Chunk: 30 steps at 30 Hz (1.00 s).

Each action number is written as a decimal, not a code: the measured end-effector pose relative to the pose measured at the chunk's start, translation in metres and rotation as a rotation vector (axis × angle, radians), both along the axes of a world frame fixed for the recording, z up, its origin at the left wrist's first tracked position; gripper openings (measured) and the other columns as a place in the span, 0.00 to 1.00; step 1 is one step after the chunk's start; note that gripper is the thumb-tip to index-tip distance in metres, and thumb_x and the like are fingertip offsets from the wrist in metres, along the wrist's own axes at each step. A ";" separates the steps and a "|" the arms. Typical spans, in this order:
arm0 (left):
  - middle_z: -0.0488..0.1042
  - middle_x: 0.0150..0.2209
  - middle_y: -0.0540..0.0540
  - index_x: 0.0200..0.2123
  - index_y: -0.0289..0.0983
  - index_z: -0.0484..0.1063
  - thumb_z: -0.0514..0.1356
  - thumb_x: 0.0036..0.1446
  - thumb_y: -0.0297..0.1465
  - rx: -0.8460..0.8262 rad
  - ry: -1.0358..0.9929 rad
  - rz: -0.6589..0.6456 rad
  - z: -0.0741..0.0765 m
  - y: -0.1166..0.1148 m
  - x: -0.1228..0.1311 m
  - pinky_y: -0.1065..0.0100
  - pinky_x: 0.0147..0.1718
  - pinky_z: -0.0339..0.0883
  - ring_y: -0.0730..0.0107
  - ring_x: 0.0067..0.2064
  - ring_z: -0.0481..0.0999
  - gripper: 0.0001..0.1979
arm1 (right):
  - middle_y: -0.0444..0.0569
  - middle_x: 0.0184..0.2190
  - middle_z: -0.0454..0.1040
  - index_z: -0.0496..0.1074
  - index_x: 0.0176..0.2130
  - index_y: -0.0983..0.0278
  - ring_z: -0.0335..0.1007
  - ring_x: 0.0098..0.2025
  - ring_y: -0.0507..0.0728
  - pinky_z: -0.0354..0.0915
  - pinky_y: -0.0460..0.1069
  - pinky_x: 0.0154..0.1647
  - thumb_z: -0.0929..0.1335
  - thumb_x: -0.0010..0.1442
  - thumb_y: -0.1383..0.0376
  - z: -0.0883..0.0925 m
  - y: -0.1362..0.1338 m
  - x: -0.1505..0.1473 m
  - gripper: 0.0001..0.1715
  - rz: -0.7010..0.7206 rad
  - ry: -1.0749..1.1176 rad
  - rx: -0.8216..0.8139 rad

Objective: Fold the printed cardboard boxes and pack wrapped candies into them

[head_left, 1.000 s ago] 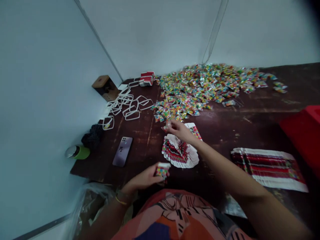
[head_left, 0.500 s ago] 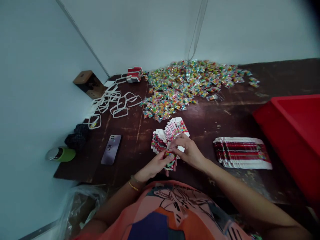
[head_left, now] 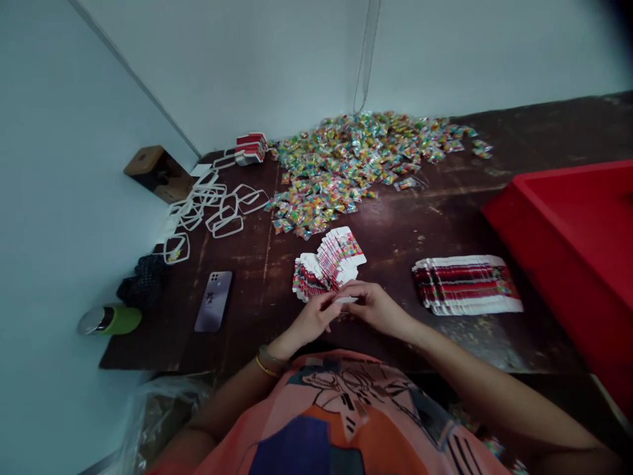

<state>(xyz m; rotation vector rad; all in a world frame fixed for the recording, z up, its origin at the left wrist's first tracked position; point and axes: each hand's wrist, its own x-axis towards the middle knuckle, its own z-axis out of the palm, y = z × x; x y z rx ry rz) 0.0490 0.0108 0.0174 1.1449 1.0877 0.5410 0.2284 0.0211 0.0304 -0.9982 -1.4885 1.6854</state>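
My left hand [head_left: 311, 320] and my right hand [head_left: 380, 307] meet close in front of my body, fingers closed on one small printed packet [head_left: 347, 299]. Only its pale edge shows between the fingertips; the fingers cover the rest. Just beyond my fingertips lies a fanned-out pile of similar red and white packets [head_left: 341, 249] on the dark table [head_left: 395, 231]. To the right of my right hand, a long overlapping row of red and white packets [head_left: 467, 287] lies flat.
A wide heap of small clear candy-like sachets [head_left: 346, 158] lies along the wall. At left are white loop-shaped frames [head_left: 227, 226], a phone [head_left: 213, 301], a green bottle [head_left: 121, 320], dark cloth [head_left: 142, 280] and a brown box [head_left: 159, 173]. A red bin [head_left: 568, 231] stands at right.
The packet has tipped so that its pale edge shows instead of its printed face. My hands have drawn closer together around it. The whole view has shifted slightly.
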 end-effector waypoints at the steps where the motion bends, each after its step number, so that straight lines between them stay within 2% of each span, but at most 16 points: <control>1: 0.74 0.34 0.44 0.47 0.33 0.73 0.56 0.55 0.43 -0.003 -0.022 0.005 0.000 0.002 0.001 0.74 0.18 0.62 0.69 0.29 0.70 0.23 | 0.49 0.38 0.76 0.78 0.38 0.62 0.72 0.40 0.55 0.67 0.51 0.43 0.68 0.59 0.60 0.005 0.001 0.003 0.11 0.014 -0.048 0.126; 2: 0.74 0.35 0.44 0.47 0.33 0.73 0.55 0.56 0.43 -0.013 -0.060 0.017 -0.001 0.004 0.001 0.74 0.18 0.63 0.67 0.31 0.71 0.23 | 0.51 0.41 0.76 0.78 0.41 0.62 0.71 0.44 0.56 0.66 0.52 0.48 0.66 0.62 0.60 0.010 0.001 0.005 0.13 0.030 -0.076 0.220; 4: 0.75 0.38 0.43 0.48 0.35 0.72 0.56 0.56 0.41 -0.035 -0.161 0.032 0.000 0.007 0.002 0.73 0.22 0.65 0.64 0.36 0.72 0.21 | 0.52 0.45 0.75 0.77 0.45 0.61 0.71 0.47 0.57 0.64 0.53 0.51 0.63 0.65 0.59 0.018 0.001 0.010 0.16 0.038 -0.087 0.296; 9: 0.74 0.42 0.41 0.50 0.36 0.71 0.60 0.54 0.37 -0.179 -0.422 -0.016 0.007 0.003 0.001 0.66 0.33 0.70 0.60 0.43 0.72 0.21 | 0.51 0.40 0.78 0.78 0.43 0.59 0.74 0.41 0.55 0.68 0.50 0.43 0.67 0.62 0.60 0.018 0.003 0.014 0.13 -0.103 -0.110 0.305; 12: 0.73 0.42 0.42 0.52 0.37 0.70 0.62 0.54 0.37 -0.230 -0.394 -0.061 0.007 -0.003 -0.002 0.67 0.32 0.69 0.61 0.43 0.73 0.22 | 0.50 0.38 0.79 0.79 0.41 0.60 0.74 0.39 0.55 0.68 0.49 0.41 0.67 0.62 0.60 0.008 0.002 0.015 0.12 -0.141 -0.136 0.345; 17: 0.72 0.45 0.42 0.52 0.37 0.68 0.60 0.57 0.39 -0.317 -0.321 -0.152 -0.002 -0.005 -0.010 0.68 0.30 0.69 0.63 0.42 0.74 0.21 | 0.49 0.35 0.79 0.79 0.39 0.61 0.74 0.36 0.54 0.68 0.48 0.38 0.67 0.62 0.59 -0.010 -0.011 0.019 0.12 -0.187 -0.160 0.324; 20: 0.73 0.43 0.42 0.52 0.37 0.68 0.60 0.57 0.39 -0.382 -0.351 -0.127 -0.005 -0.005 -0.007 0.69 0.29 0.69 0.63 0.40 0.76 0.21 | 0.51 0.40 0.78 0.78 0.45 0.60 0.72 0.41 0.56 0.68 0.51 0.43 0.65 0.63 0.61 -0.016 -0.023 0.018 0.14 -0.203 -0.180 0.395; 23: 0.74 0.42 0.42 0.53 0.37 0.67 0.61 0.55 0.40 -0.421 -0.381 -0.090 -0.008 -0.011 0.010 0.67 0.28 0.69 0.62 0.37 0.76 0.24 | 0.50 0.44 0.77 0.74 0.50 0.57 0.70 0.45 0.57 0.66 0.53 0.47 0.65 0.64 0.62 -0.018 -0.034 0.020 0.16 -0.261 -0.234 0.435; 26: 0.74 0.44 0.41 0.55 0.39 0.66 0.59 0.56 0.44 -0.454 -0.420 -0.161 -0.008 -0.016 0.030 0.63 0.32 0.71 0.60 0.41 0.76 0.26 | 0.50 0.42 0.78 0.76 0.48 0.55 0.71 0.42 0.57 0.68 0.53 0.43 0.65 0.63 0.60 -0.012 -0.050 0.050 0.15 -0.296 -0.285 0.324; 29: 0.70 0.52 0.39 0.57 0.41 0.66 0.57 0.58 0.44 -0.352 -0.371 -0.337 -0.002 -0.010 0.035 0.60 0.45 0.68 0.58 0.52 0.70 0.25 | 0.52 0.40 0.79 0.78 0.45 0.54 0.73 0.40 0.59 0.69 0.53 0.41 0.66 0.62 0.57 0.001 -0.090 0.113 0.15 -0.221 -0.446 0.141; 30: 0.69 0.54 0.39 0.57 0.41 0.66 0.58 0.58 0.42 -0.294 -0.342 -0.352 0.000 -0.006 0.032 0.60 0.47 0.66 0.58 0.54 0.68 0.24 | 0.52 0.38 0.79 0.79 0.42 0.53 0.74 0.38 0.59 0.69 0.52 0.39 0.68 0.59 0.56 0.005 -0.107 0.136 0.13 -0.210 -0.540 0.096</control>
